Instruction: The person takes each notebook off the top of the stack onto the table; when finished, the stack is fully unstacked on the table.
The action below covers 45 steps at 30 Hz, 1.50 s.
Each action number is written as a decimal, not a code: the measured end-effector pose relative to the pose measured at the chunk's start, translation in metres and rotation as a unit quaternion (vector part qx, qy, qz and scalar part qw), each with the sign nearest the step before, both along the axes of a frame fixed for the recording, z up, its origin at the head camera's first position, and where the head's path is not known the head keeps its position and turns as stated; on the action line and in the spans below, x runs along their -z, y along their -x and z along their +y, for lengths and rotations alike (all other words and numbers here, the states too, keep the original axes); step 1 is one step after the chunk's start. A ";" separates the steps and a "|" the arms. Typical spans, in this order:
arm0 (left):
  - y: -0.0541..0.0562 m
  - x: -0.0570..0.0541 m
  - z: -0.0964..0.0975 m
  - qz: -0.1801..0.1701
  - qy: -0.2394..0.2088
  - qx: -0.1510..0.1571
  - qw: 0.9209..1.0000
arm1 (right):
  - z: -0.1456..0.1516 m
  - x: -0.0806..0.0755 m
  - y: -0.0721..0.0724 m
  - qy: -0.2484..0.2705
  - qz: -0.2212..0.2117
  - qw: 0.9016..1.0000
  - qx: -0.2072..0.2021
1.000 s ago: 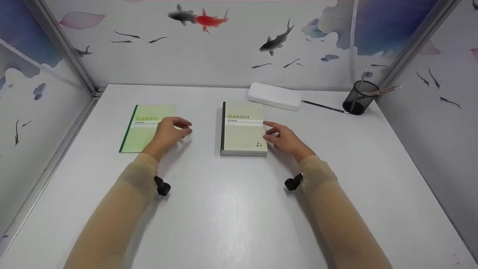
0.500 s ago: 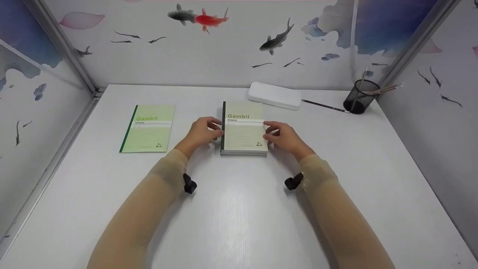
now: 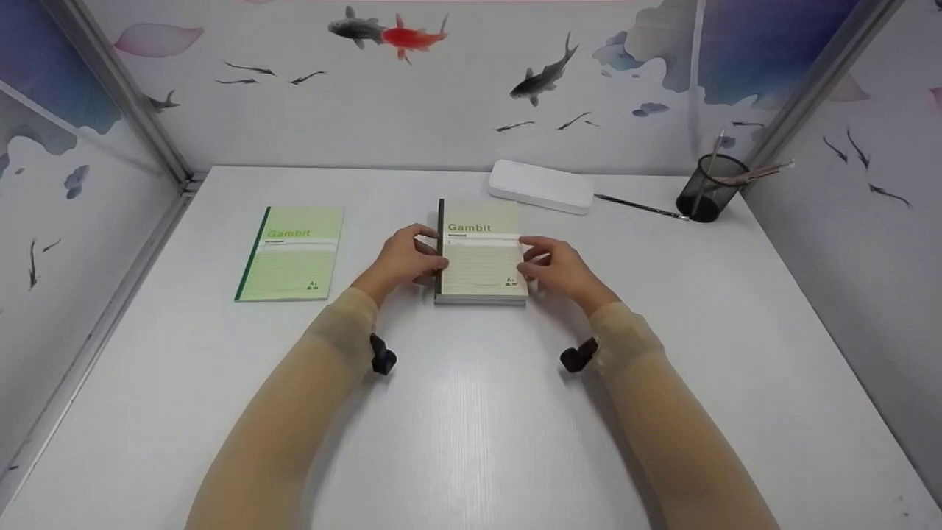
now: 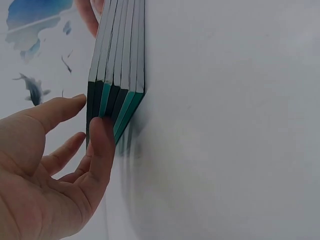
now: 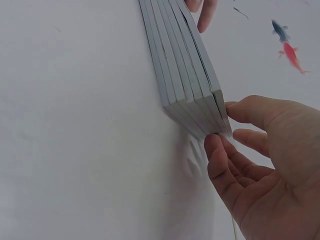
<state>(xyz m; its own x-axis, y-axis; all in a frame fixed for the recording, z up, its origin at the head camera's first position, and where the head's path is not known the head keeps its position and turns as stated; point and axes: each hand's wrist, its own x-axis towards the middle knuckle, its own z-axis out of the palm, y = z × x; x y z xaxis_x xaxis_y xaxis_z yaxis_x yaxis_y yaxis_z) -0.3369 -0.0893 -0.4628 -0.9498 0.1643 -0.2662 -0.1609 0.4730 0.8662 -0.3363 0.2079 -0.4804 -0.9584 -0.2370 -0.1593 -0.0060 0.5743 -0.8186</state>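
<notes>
Two hands [image 3: 401, 258] [image 3: 559, 271], one notebook stack [image 3: 482, 259], one separate notebook [image 3: 291, 258], one white case [image 3: 541, 185], one mesh cup [image 3: 708, 197], one loose pencil [image 3: 640, 207].

A white table [image 3: 471, 434] with a faint streaked grain and a soft sheen carries everything. On its left half a single pale green notebook [image 3: 291, 276] lies flat, cover up, a dark green spine along its left side. Well apart from it, near the middle, sits a neat stack of notebooks [image 3: 482, 272], the top one bearing "Gambit"; their spines alternate dark and teal. Behind the stack, toward the far edge, a white rounded case [image 3: 541, 186] lies slantwise. A dark pencil [image 3: 640, 207] stretches between it and a black mesh cup [image 3: 701, 208] near the far right corner.
</notes>
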 end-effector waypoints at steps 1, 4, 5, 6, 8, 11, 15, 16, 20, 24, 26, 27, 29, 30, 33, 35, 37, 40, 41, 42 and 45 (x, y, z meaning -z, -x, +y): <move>0.001 0.000 0.000 -0.003 -0.003 0.000 1.000 | 0.000 0.000 0.000 0.001 -0.001 1.000 0.000; 0.004 0.002 -0.002 -0.012 -0.011 0.000 1.000 | 0.000 0.000 0.000 0.001 -0.001 1.000 0.001; 0.005 0.002 -0.002 -0.015 -0.013 0.001 1.000 | 0.000 0.001 0.000 0.001 -0.001 1.000 0.003; 0.006 0.003 -0.003 -0.019 -0.015 0.001 1.000 | 0.000 0.001 0.000 0.000 -0.001 1.000 0.004; 0.007 0.005 -0.005 -0.024 -0.020 0.000 1.000 | 0.000 0.002 0.000 0.001 -0.003 1.000 0.008; 0.008 0.007 -0.007 -0.026 -0.021 -0.002 0.999 | -0.001 0.003 0.000 0.002 -0.007 1.000 0.012; 0.009 0.009 -0.012 -0.036 -0.026 -0.002 0.999 | -0.001 0.003 -0.002 0.003 0.000 1.000 0.011; 0.009 0.009 -0.014 -0.041 -0.030 -0.001 0.999 | 0.000 0.003 -0.002 0.001 0.003 1.000 0.010; 0.009 0.010 -0.018 -0.046 -0.033 0.011 0.998 | 0.000 0.003 -0.003 -0.009 0.018 1.000 0.004; 0.008 0.008 -0.022 -0.045 -0.027 0.024 0.998 | 0.000 0.003 -0.003 -0.003 0.019 1.000 0.001; 0.007 0.007 -0.024 -0.049 -0.032 0.033 0.998 | -0.001 0.003 -0.003 0.000 0.018 1.000 0.002; 0.006 0.007 -0.025 -0.051 -0.035 0.038 0.997 | -0.001 0.003 -0.003 -0.001 0.018 1.000 0.001; 0.005 0.006 -0.026 -0.054 -0.045 0.043 0.997 | -0.001 0.003 -0.003 -0.002 0.018 1.000 0.003; 0.005 0.006 -0.027 -0.055 -0.050 0.043 0.996 | -0.001 0.003 -0.003 -0.002 0.019 1.000 0.003; 0.004 0.006 -0.029 -0.062 -0.068 0.039 0.995 | 0.000 0.004 -0.002 -0.004 0.018 1.000 0.004; 0.004 0.006 -0.031 -0.067 -0.081 0.035 0.994 | 0.000 0.004 -0.002 -0.005 0.017 1.000 0.006; 0.003 0.006 -0.033 -0.071 -0.097 0.027 0.992 | 0.000 0.004 -0.002 -0.003 0.018 1.000 0.005; 0.002 0.005 -0.036 -0.068 -0.125 0.006 0.990 | 0.000 0.004 -0.003 -0.002 0.019 1.000 0.006; 0.002 0.005 -0.037 -0.067 -0.135 -0.002 0.989 | 0.000 0.004 -0.003 -0.001 0.018 1.000 0.007; 0.002 0.005 -0.038 -0.067 -0.143 -0.008 0.987 | 0.000 0.004 -0.003 0.000 0.017 1.000 0.009; 0.000 0.006 -0.043 -0.068 -0.163 -0.022 0.984 | 0.000 0.006 -0.004 0.000 0.011 1.000 0.012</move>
